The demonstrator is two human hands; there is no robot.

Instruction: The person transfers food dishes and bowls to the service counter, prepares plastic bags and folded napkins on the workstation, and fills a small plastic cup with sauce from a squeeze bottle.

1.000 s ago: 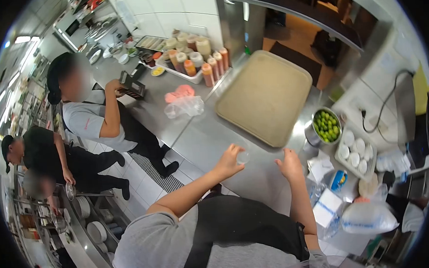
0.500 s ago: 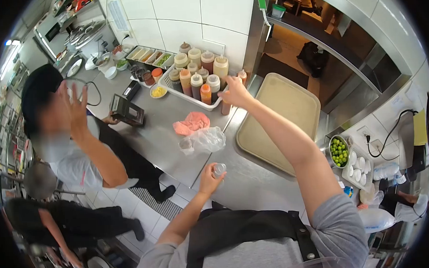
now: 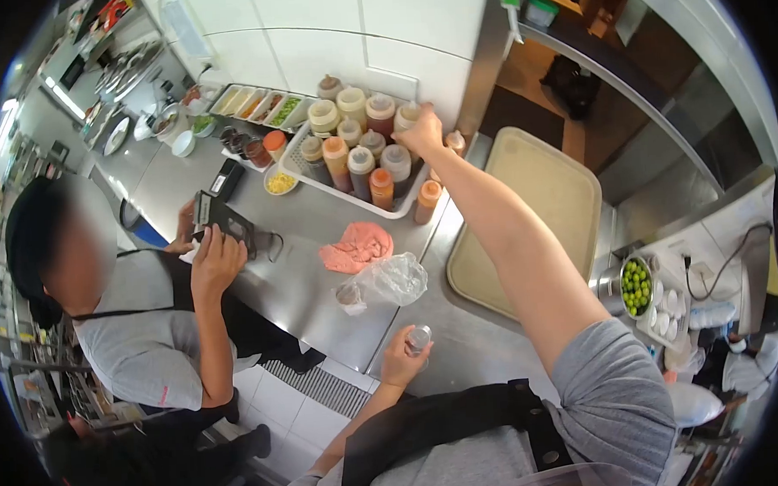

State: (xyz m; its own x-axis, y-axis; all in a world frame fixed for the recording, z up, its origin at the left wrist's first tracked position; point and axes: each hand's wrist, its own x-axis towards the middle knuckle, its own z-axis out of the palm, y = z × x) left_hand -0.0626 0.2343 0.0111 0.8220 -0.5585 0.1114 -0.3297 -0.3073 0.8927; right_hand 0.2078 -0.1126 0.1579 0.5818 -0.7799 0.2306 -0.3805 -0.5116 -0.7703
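Observation:
In my left hand (image 3: 401, 361) I hold a small clear plastic cup (image 3: 419, 336) above the front edge of the steel counter. My right hand (image 3: 421, 132) reaches to the far right corner of a white plastic basket (image 3: 394, 213) and closes round a pale squeeze bottle (image 3: 405, 117), partly hidden by my fingers. Several other squeeze bottles stand upright in the basket. Outside its right side is an orange squeeze bottle (image 3: 428, 201). A pink cloth (image 3: 358, 247) and a crumpled clear plastic bag (image 3: 397, 279) lie between my two hands.
A beige tray (image 3: 544, 210) lies to my right, under my forearm. Beyond it is a metal pot of limes (image 3: 612, 287). At left a co-worker holds a dark device (image 3: 219, 223) near a bowl of yellow bits (image 3: 280, 180) and a topping container (image 3: 257, 105).
My right hand has gone from apart-fingered beside the bottles to gripping one. My left hand still holds the cup. The co-worker's raised hand has come down to the dark device.

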